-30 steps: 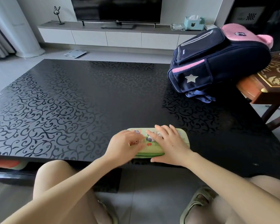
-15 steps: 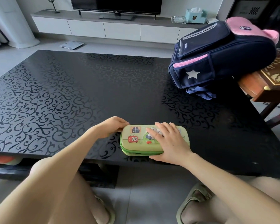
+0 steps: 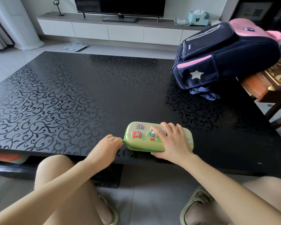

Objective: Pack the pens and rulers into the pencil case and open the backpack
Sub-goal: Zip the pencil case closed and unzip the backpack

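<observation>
A green pencil case (image 3: 140, 137) with cartoon stickers lies closed near the front edge of the black table (image 3: 71, 95). My right hand (image 3: 170, 140) presses flat on its lid, fingers spread. At the case's left end my left hand (image 3: 108, 144) pinches the small zipper pull. A navy and pink backpack (image 3: 221, 54) lies on its side at the far right of the table, its zippers shut. No pens or rulers are in sight.
A carved wooden stand (image 3: 269, 85) sits under the backpack's right end, past the table's right edge. Beyond the table are a white TV cabinet (image 3: 120, 30) and a bathroom scale (image 3: 75, 46) on the floor. My knees are under the table's front edge.
My left hand slid off the lid, went round the case's left end and now pinches the zipper pull there. The right hand stayed on the lid.
</observation>
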The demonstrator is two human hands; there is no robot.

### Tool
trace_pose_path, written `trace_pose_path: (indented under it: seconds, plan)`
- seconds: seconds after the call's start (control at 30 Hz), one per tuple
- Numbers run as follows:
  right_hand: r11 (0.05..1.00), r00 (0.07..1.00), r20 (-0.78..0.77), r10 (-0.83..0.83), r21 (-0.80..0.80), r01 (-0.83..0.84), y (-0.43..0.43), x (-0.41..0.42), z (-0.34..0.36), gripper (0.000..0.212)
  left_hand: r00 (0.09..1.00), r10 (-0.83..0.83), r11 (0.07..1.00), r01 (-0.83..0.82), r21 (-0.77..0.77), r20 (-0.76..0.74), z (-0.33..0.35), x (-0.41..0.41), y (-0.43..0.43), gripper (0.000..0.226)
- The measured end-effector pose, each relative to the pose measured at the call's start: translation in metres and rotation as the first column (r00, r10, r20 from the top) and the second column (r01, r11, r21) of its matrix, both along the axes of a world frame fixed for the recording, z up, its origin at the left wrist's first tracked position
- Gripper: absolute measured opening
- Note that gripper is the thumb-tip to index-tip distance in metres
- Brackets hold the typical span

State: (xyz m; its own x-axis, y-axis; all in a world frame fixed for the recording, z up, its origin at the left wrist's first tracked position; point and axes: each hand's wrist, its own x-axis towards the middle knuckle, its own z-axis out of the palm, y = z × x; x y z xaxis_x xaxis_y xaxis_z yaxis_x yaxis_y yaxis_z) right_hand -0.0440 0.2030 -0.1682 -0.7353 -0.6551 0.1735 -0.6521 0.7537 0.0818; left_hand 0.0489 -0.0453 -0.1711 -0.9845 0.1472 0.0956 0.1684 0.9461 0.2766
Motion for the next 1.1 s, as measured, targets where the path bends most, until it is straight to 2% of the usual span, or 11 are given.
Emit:
trace_pose_path:
  seconds: [0.07, 0.17, 0.37, 0.47, 0.53, 0.57, 0.6, 0.7, 0.8, 0.97, 1.1]
  plan:
    - [0.998, 0.998, -0.004, -0.060, -0.013, 0.059, -0.012, 0.003, 0.001, 0.091, 0.998, 0.052, 0.997, -0.053, 0.062, 0.026, 0.007, 0.008, 0.015, 0.015]
    - [0.993, 0.993, 0.019, -0.114, 0.011, 0.114, -0.033, 0.010, 0.002, 0.092, 0.984, 0.135, 0.986, -0.145, 0.086, 0.114, 0.013, 0.014, 0.051, 0.028]
    - [0.999, 0.988, 0.153, 0.002, 0.040, -0.008, -0.030, 0.015, 0.016, 0.087, 0.968, 0.121, 0.985, -0.144, 0.096, 0.218, 0.022, 0.014, 0.111, 0.030]
    - [0.985, 0.991, 0.127, 0.048, -0.168, -0.026, -0.012, 0.033, 0.024, 0.076, 0.970, 0.186, 0.971, -0.206, 0.124, 0.156, 0.038, 0.013, 0.085, 0.022]
    - [0.908, 1.000, -0.019, -0.022, -0.419, 0.012, -0.006, 0.048, 0.019, 0.040, 0.965, 0.258, 0.955, -0.261, 0.140, 0.045, 0.052, 0.008, 0.062, 0.010]
    - [0.874, 0.995, -0.060, -0.085, -0.484, 0.045, -0.005, 0.054, 0.015, 0.018, 0.965, 0.262, 0.956, -0.261, 0.135, 0.010, 0.059, 0.003, 0.054, 0.016]
    - [0.860, 0.989, -0.052, -0.139, -0.502, 0.095, -0.008, 0.057, 0.012, 0.011, 0.973, 0.229, 0.969, -0.228, 0.092, -0.003, 0.063, -0.005, 0.046, 0.030]
    - [0.863, 0.970, 0.082, -0.229, -0.443, 0.242, -0.025, 0.063, -0.001, 0.033, 0.981, 0.066, 0.983, -0.032, -0.182, 0.182, 0.066, -0.031, 0.040, 0.081]
    - [0.863, 0.951, 0.143, -0.275, -0.400, 0.310, -0.044, 0.068, -0.010, 0.040, 0.916, 0.028, 0.957, 0.090, -0.274, 0.399, 0.057, -0.055, 0.046, 0.113]
    - [0.841, 0.926, 0.200, -0.319, -0.392, 0.374, -0.055, 0.072, -0.016, 0.038, 0.927, 0.032, 0.933, 0.106, -0.343, 0.374, 0.049, -0.067, 0.049, 0.127]
    - [0.889, 0.953, 0.130, -0.275, -0.342, 0.303, -0.038, 0.070, -0.018, 0.033, 0.945, 0.029, 0.949, 0.076, -0.305, 0.327, 0.042, -0.058, 0.044, 0.124]
